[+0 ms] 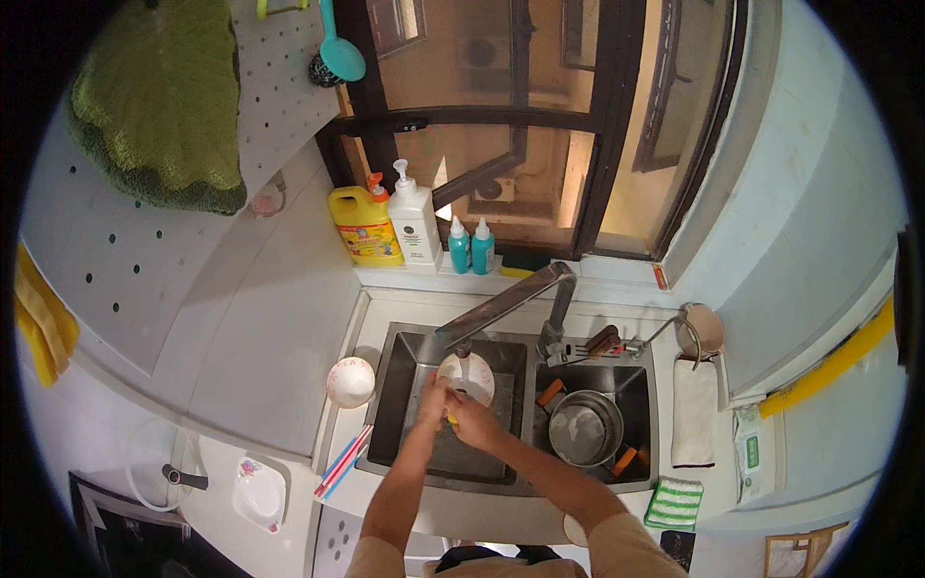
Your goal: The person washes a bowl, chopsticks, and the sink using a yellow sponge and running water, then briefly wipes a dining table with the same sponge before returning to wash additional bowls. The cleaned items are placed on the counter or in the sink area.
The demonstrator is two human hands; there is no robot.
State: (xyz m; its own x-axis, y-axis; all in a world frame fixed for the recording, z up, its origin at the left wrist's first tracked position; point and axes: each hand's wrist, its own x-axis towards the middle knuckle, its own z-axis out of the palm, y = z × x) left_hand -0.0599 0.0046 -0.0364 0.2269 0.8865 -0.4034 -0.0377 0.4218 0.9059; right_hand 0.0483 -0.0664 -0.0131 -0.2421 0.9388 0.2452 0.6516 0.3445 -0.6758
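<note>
Over the left basin of a double sink (506,480), two bare hands meet at the near side of a white bowl (472,371). The left hand (434,400) has its fingers clamped on the bowl's near left edge. The right hand (469,418) is just beside it, fingers bent; a sliver of something yellow (452,418) shows by them, but whether they grip that or the bowl cannot be told.

The bowl is under the head of a metal faucet (506,306) that reaches in from behind the sink. In the right basin is a metal pot (585,429) with orange-brown handles.

To the left, on the white counter, are a second bowl (350,383) and, nearer the person, a bundle of coloured sticks (344,462). To the right lie a white cloth (694,414) and a green-and-white striped cloth (673,503).

Along the windowsill at the back stand a yellow jug (366,226), a white pump bottle (414,226) and two small teal bottles (471,250).
</note>
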